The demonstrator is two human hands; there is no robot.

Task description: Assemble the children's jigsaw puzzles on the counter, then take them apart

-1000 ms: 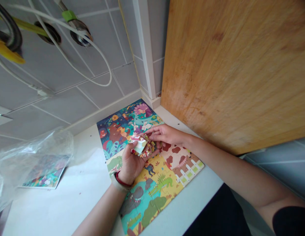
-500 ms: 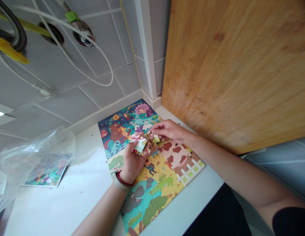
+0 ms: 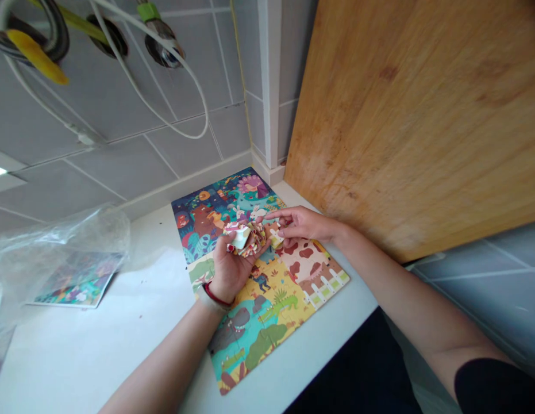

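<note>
Left hand (image 3: 230, 267) grasps jigsaw-piece stack (image 3: 240, 237); right hand (image 3: 308, 223) pinches yellow-brown piece (image 3: 274, 237) just right of it. Animal jigsaw (image 3: 284, 302) beneath both, long axis running nearside to beyond; cow section (image 3: 307, 261) nearer right.

The left grip (image 3: 230, 270) and the right grip (image 3: 308, 224) are bare hands with slender fingers. Two narrow bands circle the left wrist: a red bracelet (image 3: 213, 295), thin and cord-like, sits nearer the hand, and just beside it runs a wider, pale greyish band (image 3: 205, 297) with a smooth look; whether it is a watch strap is unclear. Both forearms are bare. A black short sleeve (image 3: 495, 382) with a plain rounded edge covers the right upper arm, and a dark, unpatterned garment (image 3: 357, 368) clothes the body below.
</note>
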